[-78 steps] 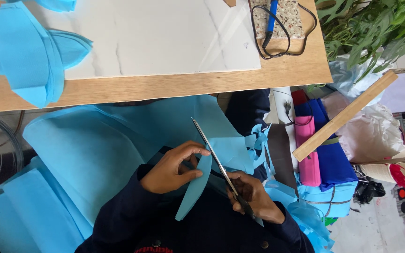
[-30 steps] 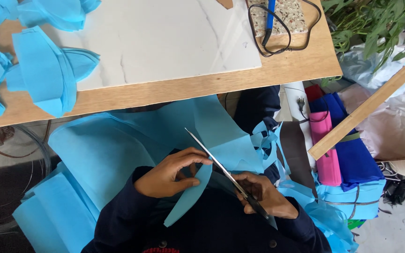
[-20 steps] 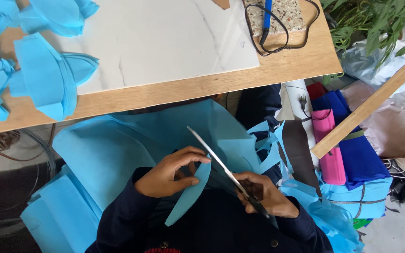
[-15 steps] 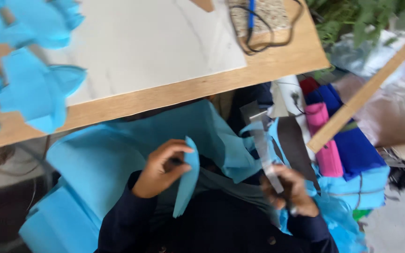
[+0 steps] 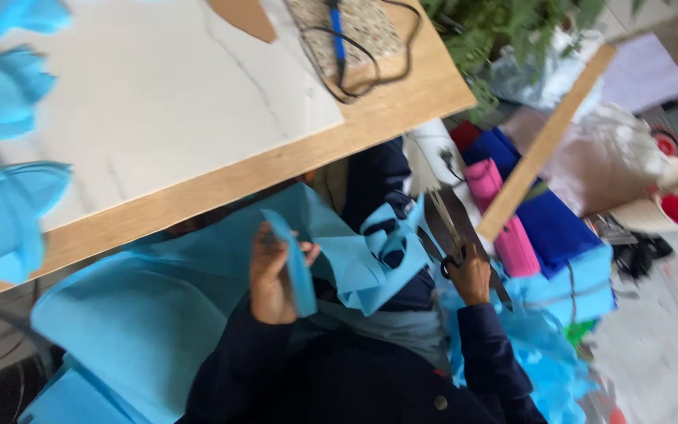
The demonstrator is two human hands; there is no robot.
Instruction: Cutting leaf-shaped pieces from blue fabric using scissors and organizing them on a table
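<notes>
My left hand [image 5: 272, 275] holds up a narrow curved piece of light blue fabric [image 5: 293, 263] in front of my lap. My right hand [image 5: 468, 275] grips a pair of long metal scissors [image 5: 446, 224], blades pointing up and away, off to the right of the cloth. A large sheet of the same blue fabric [image 5: 143, 314] lies over my lap and hangs to the left, with cut offcuts [image 5: 382, 251] drooping between my hands. The frame is motion-blurred.
A wooden table with a white marble-look board [image 5: 158, 94] stands ahead; cut blue shapes [image 5: 1, 157] lie at its left. A corded tool [image 5: 339, 39] rests on a patterned pad. Right: a wooden stick [image 5: 543, 149], pink and dark blue folded cloth [image 5: 543, 212], plants.
My right hand has pulled the scissors out of the fabric and swung them to the right. My left hand has lifted the cut strip upright. The view has tilted.
</notes>
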